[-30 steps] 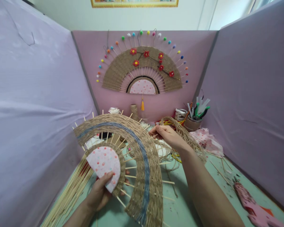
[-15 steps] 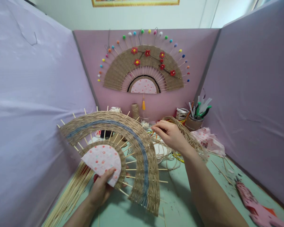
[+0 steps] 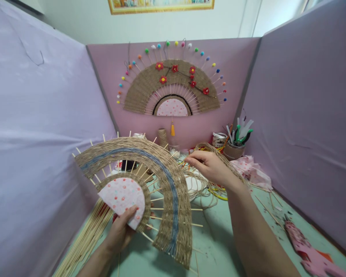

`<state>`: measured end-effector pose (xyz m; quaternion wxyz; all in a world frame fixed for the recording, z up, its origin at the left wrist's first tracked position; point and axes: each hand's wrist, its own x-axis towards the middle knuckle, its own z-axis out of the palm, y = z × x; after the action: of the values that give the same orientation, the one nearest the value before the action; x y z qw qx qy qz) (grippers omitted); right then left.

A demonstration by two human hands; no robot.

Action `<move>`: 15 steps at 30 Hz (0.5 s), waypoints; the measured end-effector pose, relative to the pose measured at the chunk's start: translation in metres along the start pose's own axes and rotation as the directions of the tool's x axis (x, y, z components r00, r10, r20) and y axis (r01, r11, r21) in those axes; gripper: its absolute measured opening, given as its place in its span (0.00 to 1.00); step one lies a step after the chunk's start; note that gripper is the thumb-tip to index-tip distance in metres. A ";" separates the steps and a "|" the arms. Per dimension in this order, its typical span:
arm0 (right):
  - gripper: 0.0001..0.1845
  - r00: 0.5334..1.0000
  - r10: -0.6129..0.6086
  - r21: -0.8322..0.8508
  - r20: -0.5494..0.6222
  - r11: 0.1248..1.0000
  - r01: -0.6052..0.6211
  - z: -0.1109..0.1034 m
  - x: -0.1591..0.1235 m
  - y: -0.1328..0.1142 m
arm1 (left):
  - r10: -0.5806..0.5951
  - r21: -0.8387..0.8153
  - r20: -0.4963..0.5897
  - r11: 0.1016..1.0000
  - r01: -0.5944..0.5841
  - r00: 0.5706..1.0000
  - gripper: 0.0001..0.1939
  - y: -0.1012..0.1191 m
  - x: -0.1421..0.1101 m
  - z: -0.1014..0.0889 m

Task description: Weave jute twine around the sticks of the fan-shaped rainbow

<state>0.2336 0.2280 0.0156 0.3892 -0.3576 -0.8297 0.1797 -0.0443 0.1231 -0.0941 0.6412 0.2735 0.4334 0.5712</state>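
Left hand (image 3: 121, 227) pinches woven fan (image 3: 132, 192), lower centre
Right hand (image 3: 210, 168) has fingertips together, contents unclear; off-centre hold could let the fan tip

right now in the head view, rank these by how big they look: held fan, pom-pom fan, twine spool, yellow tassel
1. held fan
2. pom-pom fan
3. twine spool
4. yellow tassel

The held fan is nearer the camera, so the two fans' true order is unsure.
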 end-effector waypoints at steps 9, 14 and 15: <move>0.22 0.982 0.075 0.318 -0.176 0.948 -0.016 -0.016 -0.002 0.018 | 0.048 0.036 -0.020 0.998 -0.047 0.999 0.11 0.045 0.012 0.046; 0.29 0.921 0.232 0.582 -0.311 0.813 -0.009 -0.017 0.001 0.042 | 0.093 0.021 0.160 0.995 -0.098 0.983 0.11 0.061 0.043 0.083; 0.30 0.911 0.254 0.617 -0.326 0.787 0.002 -0.017 0.002 0.046 | 0.090 0.019 0.205 0.995 -0.096 0.975 0.12 0.062 0.049 0.089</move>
<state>0.2663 0.2608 0.0008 0.6275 -0.2986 -0.6067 0.3860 0.0009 0.1957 -0.0111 0.6507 0.3600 0.3602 0.5632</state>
